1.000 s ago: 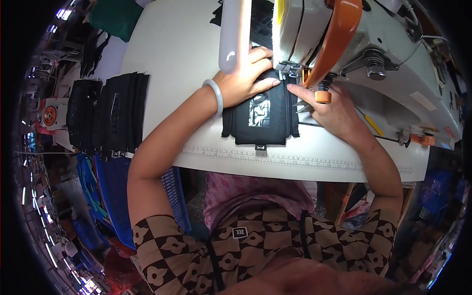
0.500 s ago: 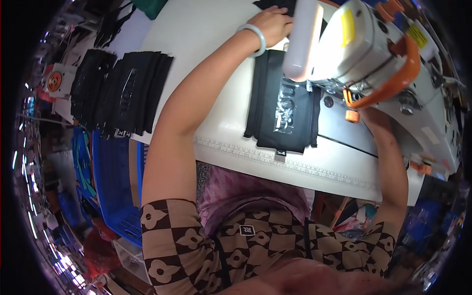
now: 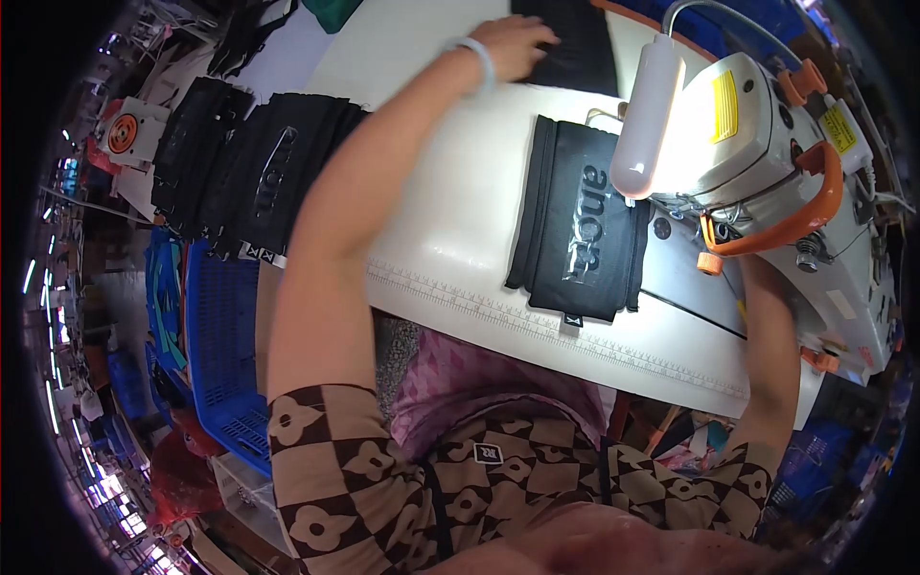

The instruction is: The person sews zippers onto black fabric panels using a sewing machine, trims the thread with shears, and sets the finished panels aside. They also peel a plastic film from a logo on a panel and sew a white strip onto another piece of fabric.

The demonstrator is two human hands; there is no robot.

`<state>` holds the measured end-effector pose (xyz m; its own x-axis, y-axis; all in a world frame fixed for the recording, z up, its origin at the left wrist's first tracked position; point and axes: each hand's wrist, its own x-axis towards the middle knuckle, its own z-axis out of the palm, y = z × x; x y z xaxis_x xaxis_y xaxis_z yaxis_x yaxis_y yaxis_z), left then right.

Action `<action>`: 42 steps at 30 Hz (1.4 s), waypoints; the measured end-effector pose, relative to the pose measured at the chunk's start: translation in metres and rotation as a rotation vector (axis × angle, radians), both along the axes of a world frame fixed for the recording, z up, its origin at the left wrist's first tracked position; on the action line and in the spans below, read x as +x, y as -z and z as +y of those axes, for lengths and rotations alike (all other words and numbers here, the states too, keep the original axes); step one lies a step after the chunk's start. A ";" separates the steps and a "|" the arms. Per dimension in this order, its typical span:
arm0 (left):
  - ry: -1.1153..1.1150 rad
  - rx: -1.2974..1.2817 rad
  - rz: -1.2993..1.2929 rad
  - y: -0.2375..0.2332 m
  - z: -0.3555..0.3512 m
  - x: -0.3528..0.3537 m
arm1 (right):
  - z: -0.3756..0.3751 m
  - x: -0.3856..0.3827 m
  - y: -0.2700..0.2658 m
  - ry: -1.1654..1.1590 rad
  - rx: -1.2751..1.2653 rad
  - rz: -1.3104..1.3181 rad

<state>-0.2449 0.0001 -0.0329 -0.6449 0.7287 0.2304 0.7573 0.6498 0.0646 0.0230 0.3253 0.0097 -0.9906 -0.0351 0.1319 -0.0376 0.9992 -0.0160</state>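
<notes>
Head view: black padded panel with raised lettering (image 3: 561,240) lies flat on the white desk (image 3: 450,216), just off centre toward 2 o'clock, its upper right part beneath the lamp (image 3: 647,120) and beside the sewing machine head (image 3: 733,115). Looks light, soft, bendy; layered side edges probably thick, shiny clear film likely slick and easy to crease. Best hold: flat fingers on the long side edges, or a pinch at the bottom corners by the small tag (image 3: 573,320), off the film.

Left hand (image 3: 513,48), near 12 o'clock, is blurred, fingers partly spread at the edge of a black cloth (image 3: 575,48); can't tell if they pinch it. Right forearm (image 3: 771,331) runs up at 3 o'clock; right hand hidden behind the machine, grip can't be told.

Desk smooth, pale, printed ruler (image 3: 546,331) along the near edge. Stacked black panels (image 3: 278,172) at 10 o'clock, blue crate (image 3: 222,350) toward 8, red bag (image 3: 182,479) below it. Room behind dim, cluttered, detail too warped to read.
</notes>
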 end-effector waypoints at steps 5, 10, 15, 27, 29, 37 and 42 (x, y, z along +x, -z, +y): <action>-0.180 0.103 -0.288 -0.010 -0.124 -0.049 | -0.006 0.038 0.002 0.084 0.050 0.016; -0.101 0.105 -0.045 -0.010 -0.108 -0.013 | -0.042 0.070 -0.016 0.137 -0.084 -0.240; 0.563 0.343 -0.303 -0.057 -0.010 0.219 | -0.075 0.096 -0.003 -0.345 -0.457 -0.028; 0.613 0.386 -0.344 -0.034 -0.013 0.279 | -0.089 0.114 0.009 -0.654 -0.446 0.145; 0.602 0.346 -0.322 -0.034 -0.014 0.280 | -0.087 0.108 0.007 -0.665 -0.441 0.139; 0.595 0.384 -0.330 -0.024 -0.011 0.244 | -0.086 0.080 0.005 -0.641 -0.418 0.145; 0.612 0.364 -0.329 -0.027 -0.005 0.218 | -0.081 0.069 0.015 -0.534 -0.383 0.153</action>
<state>-0.0266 -0.0045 -0.0060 -0.2298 0.8917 0.3900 0.8790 0.0181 0.4765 0.0918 0.2442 -0.0056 -0.8197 -0.4375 0.3696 -0.5545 0.7679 -0.3208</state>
